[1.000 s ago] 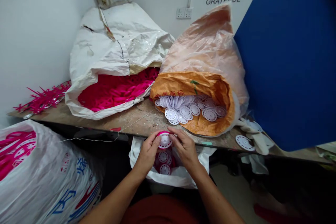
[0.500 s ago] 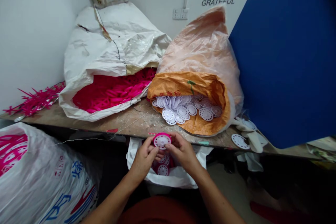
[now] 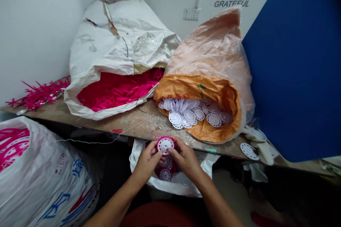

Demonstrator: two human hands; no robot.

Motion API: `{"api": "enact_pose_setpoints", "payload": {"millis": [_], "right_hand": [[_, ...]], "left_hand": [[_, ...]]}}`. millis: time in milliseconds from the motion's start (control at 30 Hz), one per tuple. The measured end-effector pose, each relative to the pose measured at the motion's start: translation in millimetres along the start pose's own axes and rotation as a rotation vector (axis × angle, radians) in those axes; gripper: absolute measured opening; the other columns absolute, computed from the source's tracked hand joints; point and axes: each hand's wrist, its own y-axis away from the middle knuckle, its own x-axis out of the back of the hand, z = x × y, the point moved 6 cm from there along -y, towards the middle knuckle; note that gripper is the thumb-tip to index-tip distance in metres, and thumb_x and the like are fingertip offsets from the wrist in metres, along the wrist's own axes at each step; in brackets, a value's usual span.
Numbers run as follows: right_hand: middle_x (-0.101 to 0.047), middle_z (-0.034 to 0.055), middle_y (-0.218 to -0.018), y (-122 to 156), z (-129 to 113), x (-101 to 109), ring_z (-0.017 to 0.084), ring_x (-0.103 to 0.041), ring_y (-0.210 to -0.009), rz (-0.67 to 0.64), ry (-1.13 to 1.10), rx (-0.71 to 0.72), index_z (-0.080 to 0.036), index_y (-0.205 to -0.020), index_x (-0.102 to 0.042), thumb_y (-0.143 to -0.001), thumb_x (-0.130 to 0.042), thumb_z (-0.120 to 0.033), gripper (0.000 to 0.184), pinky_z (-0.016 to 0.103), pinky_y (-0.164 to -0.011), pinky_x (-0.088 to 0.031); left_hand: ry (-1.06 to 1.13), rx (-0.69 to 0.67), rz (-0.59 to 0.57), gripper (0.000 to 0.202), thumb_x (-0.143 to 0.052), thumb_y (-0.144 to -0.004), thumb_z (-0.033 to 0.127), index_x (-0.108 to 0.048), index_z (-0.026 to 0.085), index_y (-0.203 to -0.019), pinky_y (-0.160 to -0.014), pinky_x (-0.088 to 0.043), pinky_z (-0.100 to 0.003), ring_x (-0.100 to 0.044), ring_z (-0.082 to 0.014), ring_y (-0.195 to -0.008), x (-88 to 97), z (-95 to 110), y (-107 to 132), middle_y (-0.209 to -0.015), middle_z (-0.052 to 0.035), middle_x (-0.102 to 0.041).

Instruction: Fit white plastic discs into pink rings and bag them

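Observation:
Both my hands meet low in the middle of the view, just below the table edge. My left hand (image 3: 146, 161) and my right hand (image 3: 183, 159) hold a white perforated plastic disc with a pink rim (image 3: 165, 145) between their fingers. Directly below them, a white bag (image 3: 140, 159) holds several similar pink-rimmed discs (image 3: 165, 175), partly hidden by my hands. On the table, an orange woven sack (image 3: 197, 87) lies open with many loose white discs (image 3: 191, 114) inside.
A white sack of bright pink plastic pieces (image 3: 117, 92) stands on the wooden table (image 3: 141, 122), with pink sprues (image 3: 39, 95) at its left. A full printed sack (image 3: 39, 170) fills the lower left. A blue board (image 3: 293, 67) rises at the right, near a loose white disc (image 3: 249, 151).
The disc has turned to face me more fully between my fingers. The whole view has shifted slightly with my head; the sacks have not moved.

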Motion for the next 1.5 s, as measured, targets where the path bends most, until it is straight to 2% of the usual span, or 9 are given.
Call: {"api": "enact_pose_setpoints", "payload": {"millis": [200, 400, 567, 733, 933, 1033, 1133, 1233, 1500], "right_hand": [[-0.068, 0.0089, -0.101, -50, -1, 41, 0.022, -0.063, -0.089, 0.19, 0.294, 0.118, -0.019, -0.105, -0.065, -0.087, -0.049, -0.04, 0.032, 0.035, -0.077, -0.049], [-0.064, 0.0088, -0.115, -87, 30, 31, 0.025, -0.063, -0.096, 0.308, 0.637, 0.26, -0.022, -0.109, -0.065, -0.086, -0.045, -0.049, 0.041, 0.038, -0.077, -0.05], [-0.069, 0.0064, -0.106, -80, 33, 31, 0.023, -0.065, -0.093, 0.388, 0.656, 0.318, -0.022, -0.108, -0.065, -0.091, -0.035, -0.049, 0.043, 0.035, -0.075, -0.048], [-0.069, 0.0087, -0.098, -73, 22, 45, 0.023, -0.064, -0.088, 0.528, 0.588, 0.297, -0.019, -0.102, -0.065, -0.092, -0.036, -0.044, 0.04, 0.035, -0.075, -0.046], [-0.066, 0.0102, -0.088, -71, 33, 60, 0.023, -0.061, -0.083, 0.637, 0.233, 0.148, -0.016, -0.101, -0.063, -0.087, -0.044, -0.044, 0.036, 0.038, -0.078, -0.045], [-0.064, 0.0036, -0.075, -60, 25, 53, 0.02, -0.061, -0.071, 0.589, -0.085, 0.006, -0.017, -0.114, -0.056, -0.084, -0.05, -0.041, 0.039, 0.035, -0.072, -0.046], [-0.06, -0.0007, -0.073, -44, -1, 31, 0.014, -0.056, -0.059, 0.437, -0.335, -0.024, -0.019, -0.113, -0.055, -0.083, -0.054, -0.038, 0.036, 0.029, -0.062, -0.046], [-0.061, 0.0015, -0.081, -29, -20, 12, 0.014, -0.056, -0.064, 0.314, -0.31, 0.003, -0.021, -0.106, -0.06, -0.083, -0.056, -0.034, 0.027, 0.027, -0.058, -0.046], [-0.066, 0.0055, -0.1, -5, -22, 9, 0.02, -0.06, -0.094, 0.205, 0.034, 0.228, -0.026, -0.104, -0.067, -0.088, -0.049, -0.026, 0.024, 0.035, -0.084, -0.047]], "left_hand": [[-0.517, -0.222, 0.096, 0.043, -0.064, -0.074, 0.029, -0.061, 0.026, -0.117, -0.066, -0.049, -0.027, -0.064, -0.0158, -0.063, 39.4, 37, 3, -0.105, -0.0062, -0.069], [-1.045, -0.555, 0.555, 0.03, -0.05, -0.085, 0.024, -0.062, 0.022, -0.113, -0.089, -0.044, -0.035, -0.06, -0.0227, -0.097, 143.6, 119, -25, -0.11, -0.0084, -0.066], [-1.175, -0.514, 0.664, 0.02, -0.052, -0.082, 0.018, -0.066, 0.017, -0.097, -0.097, -0.036, -0.043, -0.053, -0.0283, -0.106, 216.1, 152, -64, -0.11, -0.013, -0.062], [-1.107, -0.47, 0.631, 0.008, -0.065, -0.069, 0.014, -0.065, 0.019, -0.075, -0.096, -0.036, -0.045, -0.052, -0.0305, -0.105, 234.1, 150, -81, -0.108, -0.0114, -0.063], [-0.827, -0.514, 0.649, 0.005, -0.056, -0.079, 0.021, -0.059, 0.018, -0.078, -0.1, -0.036, -0.042, -0.05, -0.0256, -0.113, 206.8, 141, -57, -0.11, -0.01, -0.062], [-0.567, -0.443, 0.546, 0.019, -0.048, -0.086, 0.034, -0.056, 0.017, -0.089, -0.083, -0.05, -0.037, -0.062, -0.0201, -0.09, 159.1, 112, -39, -0.094, -0.0068, -0.065], [0.108, -0.178, 0.264, 0.022, -0.059, -0.081, 0.036, -0.054, 0.017, -0.091, -0.076, -0.054, -0.033, -0.065, -0.016, -0.079, 93.1, 62, -27, -0.093, -0.0052, -0.065], [0.551, 0.026, 0.078, 0.026, -0.067, -0.076, 0.029, -0.055, 0.018, -0.096, -0.079, -0.054, -0.031, -0.066, -0.0141, -0.081, 31.9, 30, -14, -0.099, -0.0052, -0.065], [0.072, -0.146, 0.089, 0.033, -0.056, -0.083, 0.038, -0.059, 0.02, -0.111, -0.073, -0.055, -0.03, -0.062, -0.0212, -0.095, 3.4, 22, -3, -0.108, -0.0069, -0.063]]}}
